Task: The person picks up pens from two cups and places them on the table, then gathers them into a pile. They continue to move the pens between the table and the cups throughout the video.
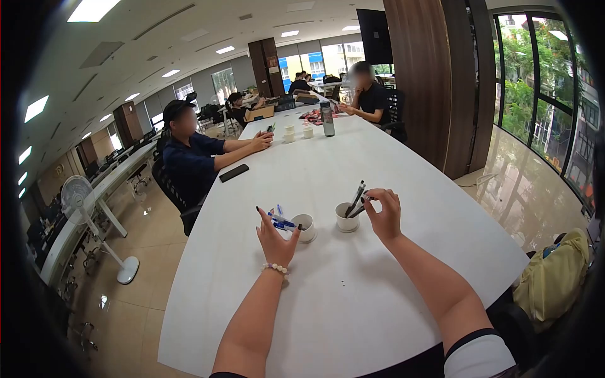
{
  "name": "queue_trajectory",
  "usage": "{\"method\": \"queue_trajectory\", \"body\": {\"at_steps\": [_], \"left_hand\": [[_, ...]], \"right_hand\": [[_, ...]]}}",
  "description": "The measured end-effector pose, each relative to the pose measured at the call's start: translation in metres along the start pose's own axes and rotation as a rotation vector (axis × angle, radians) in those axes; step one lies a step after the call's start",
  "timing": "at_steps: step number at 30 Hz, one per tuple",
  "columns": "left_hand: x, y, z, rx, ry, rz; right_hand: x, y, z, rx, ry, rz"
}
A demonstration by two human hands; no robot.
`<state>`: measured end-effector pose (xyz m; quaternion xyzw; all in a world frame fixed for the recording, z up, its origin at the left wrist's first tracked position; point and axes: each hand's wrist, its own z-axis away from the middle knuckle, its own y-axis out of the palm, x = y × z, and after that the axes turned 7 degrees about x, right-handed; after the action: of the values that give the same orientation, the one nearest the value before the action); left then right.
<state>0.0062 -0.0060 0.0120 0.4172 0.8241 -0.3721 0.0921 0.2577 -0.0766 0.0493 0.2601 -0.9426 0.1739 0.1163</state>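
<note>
My left hand (276,244), wearing a beaded bracelet, has its fingers spread beside a white cup (307,232). Its thumb tip is right at that cup's rim. Blue pens (282,221) lean out of the cup to the left, across the gap between my thumb and index finger. To the right stands a second white cup (346,223), holding dark pens (358,193) that lean right. My right hand (384,213) is closed in a pinch on a black pen (357,211) slanting over this cup's rim.
Along the long white table (252,302) lie a black phone (234,173), several small cups (289,133) and a dark bottle (328,120). A person (192,148) sits at the left side, another (372,97) at the far right. A yellow bag (551,277) sits at right.
</note>
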Motion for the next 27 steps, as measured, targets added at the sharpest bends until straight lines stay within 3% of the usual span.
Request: {"method": "queue_trajectory", "body": {"at_steps": [5,7,10,11,13,14,16,17,19,20,21,23,27], "left_hand": [[0.0,-0.002,0.0,-0.032,0.0,0.143],[0.002,-0.002,-0.002,-0.192,0.024,0.228],[0.015,0.006,-0.005,-0.391,-0.111,0.332],[0.02,0.006,-0.006,-0.406,-0.122,0.325],[0.031,0.008,-0.007,-0.478,-0.377,0.455],[0.041,0.01,-0.006,-0.494,-0.388,0.454],[0.054,0.009,-0.007,-0.213,-0.667,0.41],[0.058,0.01,-0.005,-0.226,-0.675,0.416],[0.052,0.002,-0.006,0.248,-0.48,0.12],[0.062,0.015,-0.003,0.255,-0.251,-0.009],[0.057,0.013,-0.005,0.243,-0.258,0.001],[0.042,0.012,-0.004,0.606,-0.185,-0.383],[0.033,0.008,0.002,0.525,-0.142,-0.371]], "right_hand": [[0.001,0.001,0.009,0.196,-0.037,0.166],[-0.002,0.0,0.013,0.271,-0.072,0.205],[-0.019,-0.003,0.021,0.118,-0.072,0.153],[-0.03,0.0,0.025,0.038,-0.037,0.082],[-0.044,0.009,0.031,-0.027,0.169,-0.122],[-0.048,0.012,0.033,-0.013,0.157,-0.128],[-0.056,0.015,0.035,-0.054,0.469,-0.455],[-0.062,0.017,0.036,-0.041,0.457,-0.457],[-0.076,0.021,0.04,-0.064,0.557,-0.526],[-0.083,0.023,0.043,-0.054,0.567,-0.543],[-0.086,0.026,0.043,-0.043,0.555,-0.539],[-0.091,0.028,0.045,-0.026,0.582,-0.587],[-0.091,0.024,0.044,0.009,0.625,-0.573]]}}
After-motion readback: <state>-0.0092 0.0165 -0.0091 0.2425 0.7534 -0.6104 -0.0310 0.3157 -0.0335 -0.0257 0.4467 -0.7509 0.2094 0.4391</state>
